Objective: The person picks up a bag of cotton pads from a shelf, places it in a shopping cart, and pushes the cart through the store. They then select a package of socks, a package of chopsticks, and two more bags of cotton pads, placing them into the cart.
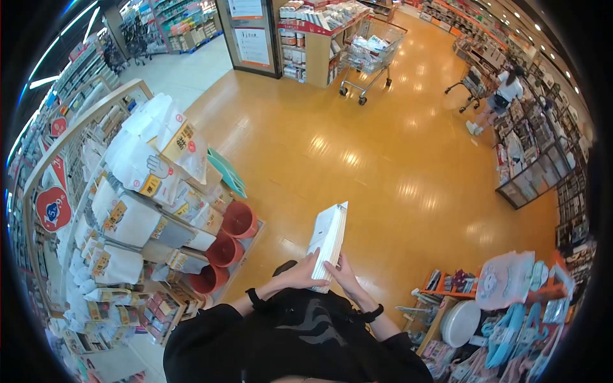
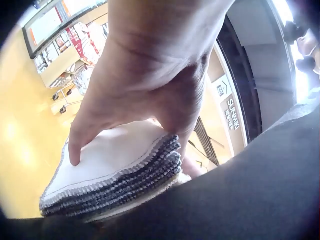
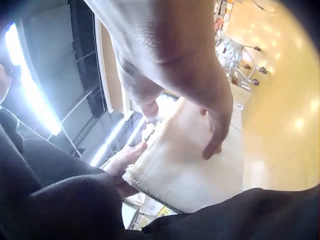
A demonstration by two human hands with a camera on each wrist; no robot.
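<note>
A thick stack of white cloths (image 1: 329, 237) with dark stitched edges is held upright in front of the chest. My left hand (image 1: 299, 274) grips its left side near the bottom; in the left wrist view the fingers (image 2: 76, 150) lie over the white face above layered dark hems (image 2: 120, 187). From the other side my right hand (image 1: 345, 274) holds the stack, and in the right wrist view its fingers (image 3: 216, 140) bend onto the pale face, with the thumb (image 3: 150, 110) at the edge. Left-hand fingertips (image 3: 135, 150) show along that same edge.
Left stands a display rack with packaged white cloths (image 1: 128, 220) and several reddish buckets (image 1: 239, 220) below. Shelves at lower right hold a round white lid-like item (image 1: 460, 323) and blue hangers (image 1: 511, 332). Ahead, a shopping cart (image 1: 371, 54) and a person (image 1: 507, 89) stand on the orange floor.
</note>
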